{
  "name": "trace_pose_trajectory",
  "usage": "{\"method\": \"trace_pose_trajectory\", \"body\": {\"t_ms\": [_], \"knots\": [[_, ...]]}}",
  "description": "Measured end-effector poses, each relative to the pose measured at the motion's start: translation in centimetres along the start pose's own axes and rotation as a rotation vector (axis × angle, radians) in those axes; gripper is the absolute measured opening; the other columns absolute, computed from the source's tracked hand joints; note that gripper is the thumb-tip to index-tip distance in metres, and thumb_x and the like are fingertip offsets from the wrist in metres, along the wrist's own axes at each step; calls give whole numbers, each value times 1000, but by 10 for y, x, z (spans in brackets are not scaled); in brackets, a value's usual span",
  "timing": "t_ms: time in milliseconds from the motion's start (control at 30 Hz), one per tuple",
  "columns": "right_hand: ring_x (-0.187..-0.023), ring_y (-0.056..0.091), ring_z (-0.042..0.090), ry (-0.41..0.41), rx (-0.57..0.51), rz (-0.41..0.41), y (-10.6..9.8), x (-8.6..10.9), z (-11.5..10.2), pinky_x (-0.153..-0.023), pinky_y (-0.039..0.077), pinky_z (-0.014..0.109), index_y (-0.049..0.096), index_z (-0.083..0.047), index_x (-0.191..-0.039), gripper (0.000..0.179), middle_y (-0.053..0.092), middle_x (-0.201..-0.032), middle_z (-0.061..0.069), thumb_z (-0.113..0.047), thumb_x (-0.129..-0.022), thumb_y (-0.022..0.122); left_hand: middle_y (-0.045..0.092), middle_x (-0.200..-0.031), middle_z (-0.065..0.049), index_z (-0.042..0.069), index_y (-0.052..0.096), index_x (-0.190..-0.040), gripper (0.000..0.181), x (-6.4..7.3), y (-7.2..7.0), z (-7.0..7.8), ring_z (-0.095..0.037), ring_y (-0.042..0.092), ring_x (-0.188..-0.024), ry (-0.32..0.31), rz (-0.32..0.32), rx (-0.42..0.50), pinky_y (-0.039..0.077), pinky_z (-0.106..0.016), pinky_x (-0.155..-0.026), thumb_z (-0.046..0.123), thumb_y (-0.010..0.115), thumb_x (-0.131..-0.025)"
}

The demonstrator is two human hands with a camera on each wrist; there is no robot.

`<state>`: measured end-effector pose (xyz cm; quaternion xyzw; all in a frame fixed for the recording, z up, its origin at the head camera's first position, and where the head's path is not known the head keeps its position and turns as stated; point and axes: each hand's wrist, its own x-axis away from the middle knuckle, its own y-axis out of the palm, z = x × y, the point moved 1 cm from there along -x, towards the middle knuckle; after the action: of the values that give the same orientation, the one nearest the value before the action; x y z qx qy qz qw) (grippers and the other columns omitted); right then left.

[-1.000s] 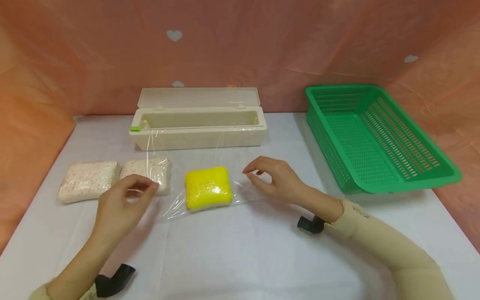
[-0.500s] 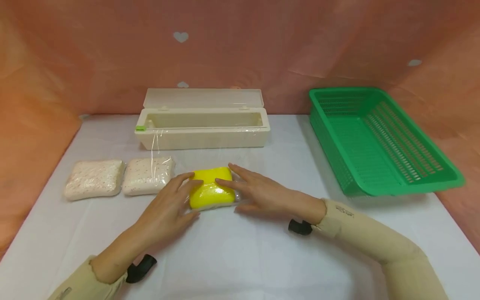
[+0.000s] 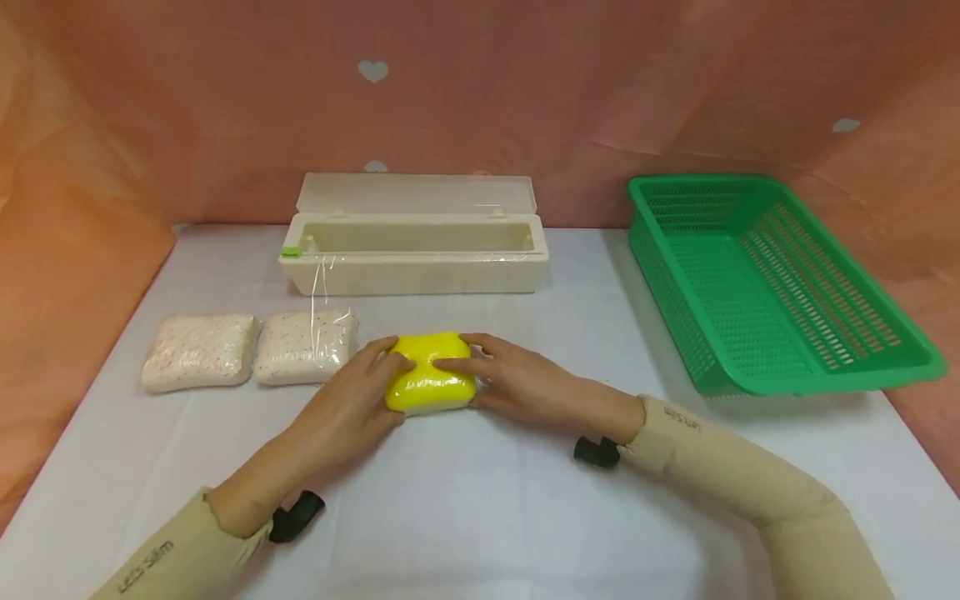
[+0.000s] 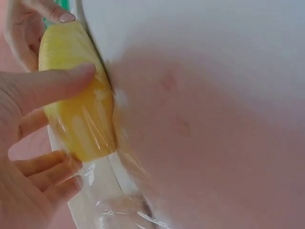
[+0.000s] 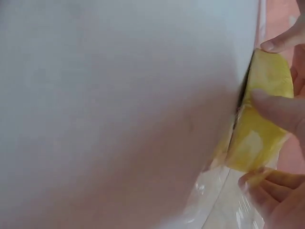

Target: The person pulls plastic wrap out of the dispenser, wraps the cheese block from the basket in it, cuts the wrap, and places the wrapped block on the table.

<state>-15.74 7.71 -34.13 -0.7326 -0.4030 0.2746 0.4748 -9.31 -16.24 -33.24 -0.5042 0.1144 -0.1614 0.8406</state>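
A soft-looking yellow block [image 3: 431, 375] with rounded corners and a pale underside sits mid-table, shiny film over its top. My left hand [image 3: 347, 398] holds its left side, fingers over the top and thumb at the near edge. From the opposite side my right hand [image 3: 525, 379] grips it the same way. In the left wrist view, the thumb [image 4: 71, 83] lies across the film-covered yellow side. The right wrist view has the thumb [image 5: 276, 107] pressed on that block too. Clear cling film [image 4: 90, 179] shows beside the block.
Behind stands a cream cling film dispenser [image 3: 420, 275], lid raised, with a green slider [image 3: 291, 252] and film hanging over its front. Two speckled cream blocks in film, a left one [image 3: 198, 354] and a right one [image 3: 306, 348], lie leftward. A green basket [image 3: 678, 308] stands at right.
Both hands have come inward from either side of the yellow block and now grip it. The film edges that lay spread beside it are drawn in around it.
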Motion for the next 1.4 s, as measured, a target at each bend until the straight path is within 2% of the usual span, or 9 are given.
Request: {"method": "trace_pose_trajectory", "body": {"t_ms": [133, 300, 400, 533, 767, 867, 967, 1067, 1400], "knots": [[-133, 42, 20, 30, -86, -31, -7, 0, 5, -108, 41, 37, 38, -31, -146, 56, 39, -148, 5, -24, -95, 60, 37, -148, -19, 7, 49, -133, 53, -5, -6, -4, -38, 39, -133, 11, -31, 70, 36, -57, -106, 15, 71, -85], [-129, 46, 15, -33, -240, -39, -16, -8, 20, -110, 38, 36, 34, -23, -149, 58, 46, -143, 2, -18, -96, 56, 39, -148, -22, 5, 42, -141, 57, -10, -17, -14, -42, 37, -135, 70, -48, 171, 30, -60, -109, 24, 64, -92], [-124, 49, 12, -53, -324, -51, -20, -17, 29, -109, 39, 35, 33, -17, -149, 55, 49, -142, 0, -20, -98, 53, 43, -145, -21, 4, 39, -143, 63, -17, -21, -19, -40, 40, -133, 88, -50, 199, 31, -58, -109, 28, 66, -91], [-116, 53, 12, 8, -372, -88, -25, -27, 39, -105, 42, 35, 32, -18, -150, 53, 52, -139, 0, -28, -100, 48, 50, -135, -19, 3, 38, -143, 71, -26, -25, -23, -37, 48, -125, 86, -21, 175, 38, -57, -104, 28, 73, -86], [-82, 56, 15, 153, -542, -111, -33, -41, 52, -76, 46, 28, 44, -9, -139, 40, 62, -92, 6, -24, -102, 45, 54, -125, -22, 0, 43, -140, 59, -43, -29, -31, -37, 54, -113, 52, 25, 181, 44, -54, -95, 22, 66, -90], [-79, 57, 16, 205, -645, -112, -35, -48, 57, -73, 45, 26, 50, -4, -125, 31, 63, -85, 10, -24, -103, 41, 56, -127, -22, 1, 46, -137, 52, -51, -31, -34, -38, 54, -117, 0, 2, 229, 43, -55, -98, 26, 61, -94], [-80, 62, 18, 238, -718, -115, -36, -54, 61, -73, 47, 27, 53, -1, -109, 30, 67, -86, 13, -25, -105, 36, 59, -126, -22, 0, 44, -138, 54, -58, -34, -35, -39, 57, -115, -110, -31, 271, 45, -54, -97, 34, 54, -98], [-76, 62, 18, 267, -739, -108, -37, -59, 65, -71, 48, 27, 56, 0, -105, 35, 66, -83, 11, -27, -105, 33, 60, -123, -23, -1, 46, -135, 55, -63, -37, -36, -39, 58, -115, -207, -51, 295, 45, -52, -98, 40, 50, -99], [-63, 63, 22, 329, -779, -91, -39, -69, 71, -58, 44, 25, 61, 3, -104, 47, 68, -65, 11, -34, -105, 32, 61, -107, -20, 0, 58, -121, 53, -79, -42, -36, -33, 54, -99, -357, -69, 274, 46, -46, -86, 46, 47, -98]]}}
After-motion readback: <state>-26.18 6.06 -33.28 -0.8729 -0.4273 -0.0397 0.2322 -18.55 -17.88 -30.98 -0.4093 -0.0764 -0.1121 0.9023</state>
